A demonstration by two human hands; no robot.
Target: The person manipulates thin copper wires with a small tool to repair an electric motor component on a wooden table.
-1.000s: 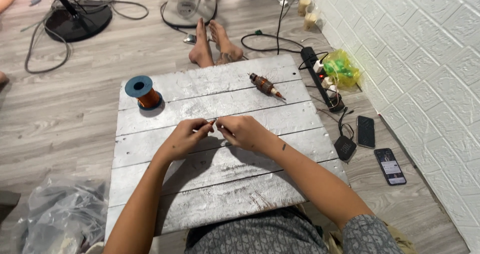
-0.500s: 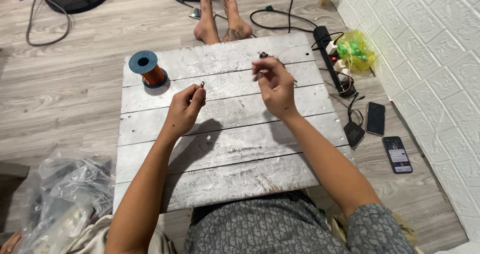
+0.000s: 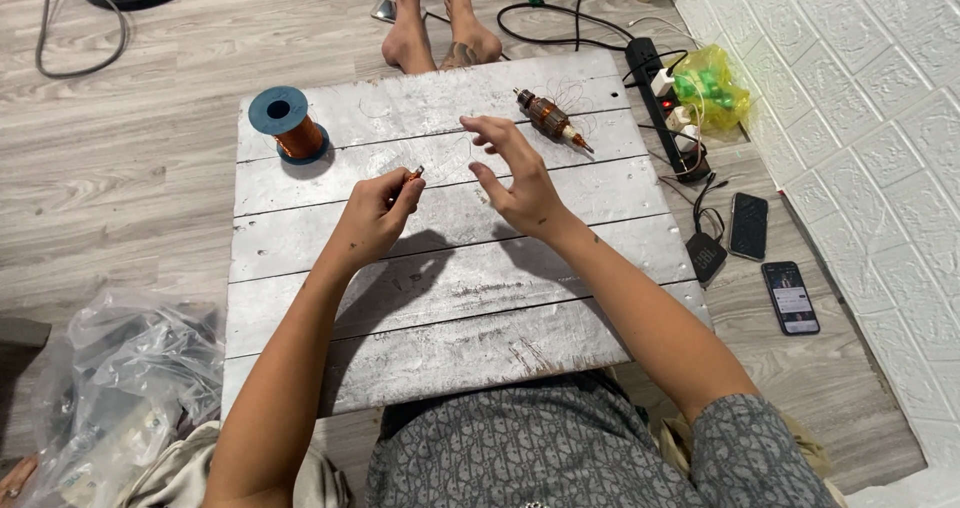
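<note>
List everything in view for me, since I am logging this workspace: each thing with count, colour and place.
wooden board: 1, whitewashed grey, centre, on the floor
wire spool: 1, blue caps with copper wire, board's far left corner
motor armature: 1, copper and dark, board's far right
power strip: 1, black, floor right of board
green plastic bag: 1, by the wall
phones: 2, dark, floor at right
clear plastic bag: 1, floor at lower left
bare feet: 2, another person's, beyond the board
left hand: fingers pinching a small copper-tipped piece
right hand: fingers spread, empty
</note>
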